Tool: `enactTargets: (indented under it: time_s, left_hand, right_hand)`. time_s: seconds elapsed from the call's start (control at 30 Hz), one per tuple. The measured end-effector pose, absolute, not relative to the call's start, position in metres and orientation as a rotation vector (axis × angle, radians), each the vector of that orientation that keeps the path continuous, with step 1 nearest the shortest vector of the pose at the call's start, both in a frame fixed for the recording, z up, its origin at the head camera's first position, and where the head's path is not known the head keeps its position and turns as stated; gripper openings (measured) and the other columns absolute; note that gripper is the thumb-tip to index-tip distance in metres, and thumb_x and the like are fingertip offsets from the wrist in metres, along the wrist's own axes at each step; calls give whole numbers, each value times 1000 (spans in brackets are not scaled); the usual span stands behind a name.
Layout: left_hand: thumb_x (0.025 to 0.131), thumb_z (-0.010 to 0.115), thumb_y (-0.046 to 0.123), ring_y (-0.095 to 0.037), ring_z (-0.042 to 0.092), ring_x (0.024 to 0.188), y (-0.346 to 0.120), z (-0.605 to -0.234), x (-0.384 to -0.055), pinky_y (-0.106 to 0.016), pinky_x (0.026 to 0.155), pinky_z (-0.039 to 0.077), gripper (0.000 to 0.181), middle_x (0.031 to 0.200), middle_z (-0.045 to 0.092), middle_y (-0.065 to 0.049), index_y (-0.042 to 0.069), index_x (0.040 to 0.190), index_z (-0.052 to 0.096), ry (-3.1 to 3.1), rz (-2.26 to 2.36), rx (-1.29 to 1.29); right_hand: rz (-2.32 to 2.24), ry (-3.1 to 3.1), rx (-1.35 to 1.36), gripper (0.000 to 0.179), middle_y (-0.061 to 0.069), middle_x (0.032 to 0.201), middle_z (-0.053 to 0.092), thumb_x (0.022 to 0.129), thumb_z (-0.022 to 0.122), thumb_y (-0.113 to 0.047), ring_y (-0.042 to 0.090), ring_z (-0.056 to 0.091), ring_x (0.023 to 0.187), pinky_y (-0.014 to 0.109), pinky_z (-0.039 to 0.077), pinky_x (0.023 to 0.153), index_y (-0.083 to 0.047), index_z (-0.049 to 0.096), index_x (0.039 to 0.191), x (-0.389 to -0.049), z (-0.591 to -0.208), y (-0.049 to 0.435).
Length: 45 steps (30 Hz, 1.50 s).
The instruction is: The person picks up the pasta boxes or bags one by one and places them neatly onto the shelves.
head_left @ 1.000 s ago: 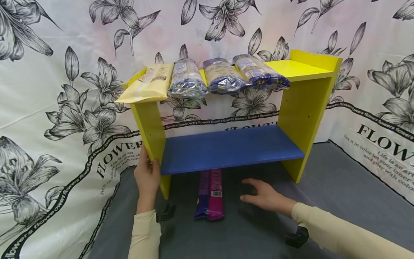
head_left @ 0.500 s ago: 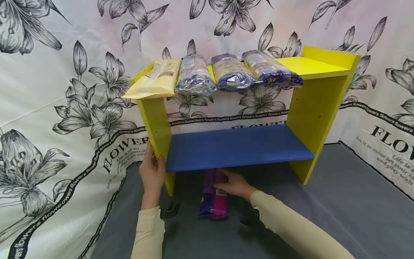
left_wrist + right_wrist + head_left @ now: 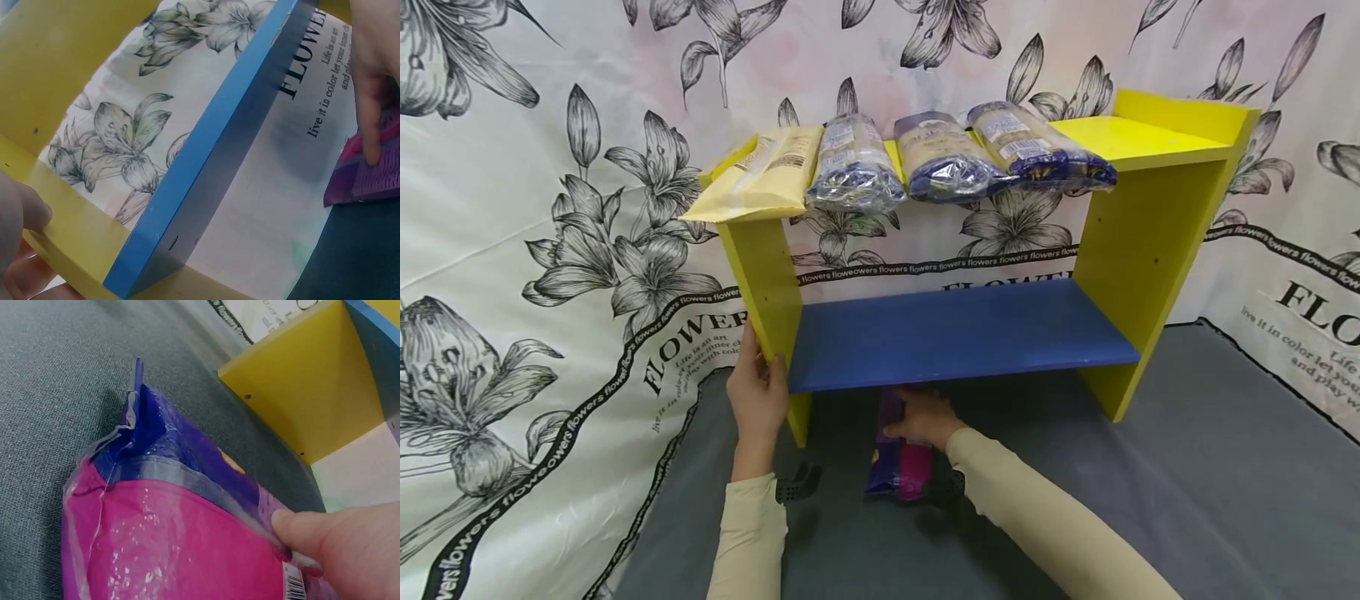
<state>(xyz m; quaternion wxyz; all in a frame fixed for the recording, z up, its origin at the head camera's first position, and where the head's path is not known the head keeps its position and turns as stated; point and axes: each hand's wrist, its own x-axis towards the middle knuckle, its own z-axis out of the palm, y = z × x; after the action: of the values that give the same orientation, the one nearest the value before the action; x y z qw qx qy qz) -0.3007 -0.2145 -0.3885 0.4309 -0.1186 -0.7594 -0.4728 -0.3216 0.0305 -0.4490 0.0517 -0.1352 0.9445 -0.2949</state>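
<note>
At the left, my left hand (image 3: 758, 396) grips the front edge of the yellow side panel of a small shelf unit (image 3: 771, 308); its thumb shows on the panel in the left wrist view. Under the blue shelf board (image 3: 962, 336), my right hand (image 3: 925, 417) holds a pink and purple plastic packet (image 3: 901, 471) from above. In the right wrist view the thumb presses on the purple side of the packet (image 3: 181, 531), near a barcode. Its far part is hidden by the hand and the board.
Along the unit's yellow top lie a cream packet (image 3: 767, 171) and three clear bags with dark blue ends, one of them the right-hand bag (image 3: 1037, 146). The unit stands on grey cloth (image 3: 1210, 483) before a flower-printed backdrop (image 3: 625, 250).
My right hand has moved left from beside the packet onto it and taken hold. The left hand keeps its grip on the panel. The head view has shifted slightly.
</note>
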Motion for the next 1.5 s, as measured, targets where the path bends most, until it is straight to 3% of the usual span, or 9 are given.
enactTargets:
  time_s: [0.1,0.2,0.27,0.37,0.5,0.67,0.9,1.13,1.5]
  left_hand:
    - [96,55,-6,-48,67,115,-215,-388,-300,-59,74,60,69,133,63,-31,12,159,37,-1887,-1203,-302]
    - [96,55,-6,-48,67,116,-215,-388,-300,-59,76,60,68,134,63,-30,12,159,37,-1884,-1210,-309]
    - [96,55,-7,-48,67,115,-216,-388,-300,-59,76,60,68,134,63,-30,11,159,37,-1880,-1209,-313]
    - [96,55,-6,-49,67,114,-216,-387,-300,-59,77,60,68,133,63,-30,12,159,38,-1886,-1210,-310]
    - [96,56,-4,-48,68,115,-217,-388,-299,-59,80,60,68,135,63,-29,14,159,38,-1910,-1216,-294]
    - [96,57,-3,-47,67,117,-215,-387,-300,-58,83,60,68,137,62,-28,14,159,37,-1909,-1222,-286]
    - [96,57,-4,-47,66,118,-214,-386,-298,-57,82,60,69,138,62,-27,14,159,38,-1918,-1217,-263]
    - [96,57,-4,-48,66,118,-214,-386,-297,-58,83,60,67,139,62,-26,13,159,39,-1922,-1220,-265]
    - [95,59,-4,-48,67,115,-215,-388,-298,-57,81,60,68,137,63,-26,10,158,40,-1909,-1175,-269]
  right_hand:
    - [-857,2867,-398,72,23,143,60,83,79,-29,52,48,134,61,46,107,-9,54,147,-323,-446,31]
    - [-859,2829,-340,73,28,144,55,81,82,-23,47,55,122,47,61,74,-9,54,147,-324,-443,32]
    - [-866,2792,-283,74,32,148,48,80,83,-20,43,58,111,40,59,54,-11,53,147,-325,-441,32]
    - [-854,2772,-257,71,30,139,52,77,85,-15,34,66,88,36,57,46,-11,56,142,-324,-438,33]
    - [-847,2733,-255,68,23,123,60,74,86,-8,28,68,73,41,59,48,-11,59,136,-321,-435,38]
    - [-868,2678,-245,69,22,127,59,74,84,-1,31,69,87,47,62,56,-11,58,137,-310,-429,49]
    - [-1046,2603,-237,72,19,127,58,69,82,7,20,60,66,38,59,50,-12,61,136,-282,-431,78]
    - [-1276,2412,-343,81,14,97,57,63,75,14,17,54,64,22,44,44,-7,57,140,-246,-439,116]
    - [-1358,2243,-456,89,28,124,53,68,74,10,22,55,80,26,49,54,0,44,151,-190,-438,172]
